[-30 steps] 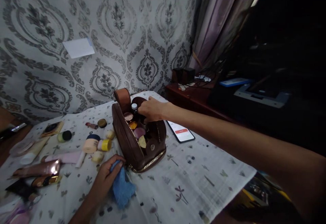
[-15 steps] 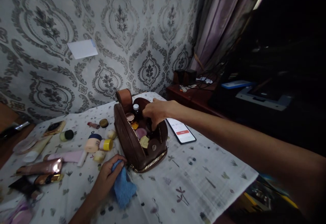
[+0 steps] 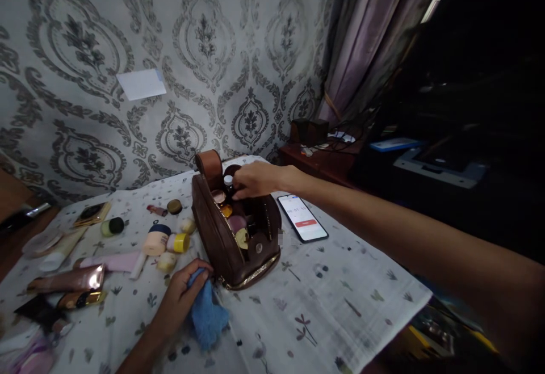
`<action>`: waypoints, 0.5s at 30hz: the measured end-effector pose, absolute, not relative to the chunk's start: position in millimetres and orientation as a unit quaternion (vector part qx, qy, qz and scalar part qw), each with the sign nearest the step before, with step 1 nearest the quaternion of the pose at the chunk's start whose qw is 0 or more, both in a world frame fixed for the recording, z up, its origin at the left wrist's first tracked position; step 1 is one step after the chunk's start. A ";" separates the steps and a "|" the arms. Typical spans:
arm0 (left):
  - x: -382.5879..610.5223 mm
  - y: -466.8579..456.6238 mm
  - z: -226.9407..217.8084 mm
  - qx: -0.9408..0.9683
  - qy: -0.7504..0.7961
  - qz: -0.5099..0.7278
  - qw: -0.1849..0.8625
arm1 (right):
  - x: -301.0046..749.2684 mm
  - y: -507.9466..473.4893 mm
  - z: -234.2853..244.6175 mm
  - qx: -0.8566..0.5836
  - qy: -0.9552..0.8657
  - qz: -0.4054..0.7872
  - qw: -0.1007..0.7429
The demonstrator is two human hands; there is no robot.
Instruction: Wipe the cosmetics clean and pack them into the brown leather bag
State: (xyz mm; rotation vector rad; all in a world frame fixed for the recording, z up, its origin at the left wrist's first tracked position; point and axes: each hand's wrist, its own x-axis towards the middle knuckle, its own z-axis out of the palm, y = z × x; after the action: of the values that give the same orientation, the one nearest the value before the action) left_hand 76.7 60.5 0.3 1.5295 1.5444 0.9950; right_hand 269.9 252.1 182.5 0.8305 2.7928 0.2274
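A brown cosmetic bag (image 3: 219,243) stands unzipped on the patterned cloth, with its zip flap folded down at the near end. Inside it I see a dark bottle with a white cap (image 3: 229,180), an orange item (image 3: 226,210), a yellow item (image 3: 242,238) and other small containers. My right hand (image 3: 255,180) reaches into the far part of the bag, closed, its fingertips beside the bottle; what they grip, if anything, is hidden. My left hand (image 3: 187,286) is closed on a blue cloth (image 3: 208,314) and rests against the bag's near left corner.
Left of the bag lie a peach jar (image 3: 155,242), a yellow-lidded jar (image 3: 179,243), a rose-gold tube (image 3: 70,279), a pink tube (image 3: 110,261) and several other cosmetics. A lit phone (image 3: 303,218) lies right of the bag. The table edge runs along the right, beside a dark area.
My right hand has moved slightly left and up inside the bag, towards the white-capped bottle, and its fingers have drawn in. My left hand stays on the blue cloth.
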 end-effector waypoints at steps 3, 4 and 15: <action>76.4 59.8 -1.8 0.594 0.602 0.389 0.365 | 258.4 268.3 167.5 0.300 0.944 0.135 0.026; 76.3 59.5 -2.4 0.592 0.604 0.390 0.364 | 254.2 273.2 161.3 0.294 0.943 0.156 0.017; 75.3 60.6 -2.5 0.594 0.610 0.381 0.360 | 237.8 286.1 138.9 0.211 0.947 0.240 0.029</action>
State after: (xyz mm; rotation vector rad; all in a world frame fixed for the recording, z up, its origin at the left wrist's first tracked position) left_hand 75.3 60.6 -2.5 1.5326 1.5727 0.9819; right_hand 237.8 286.1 138.9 0.6516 2.9223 0.7413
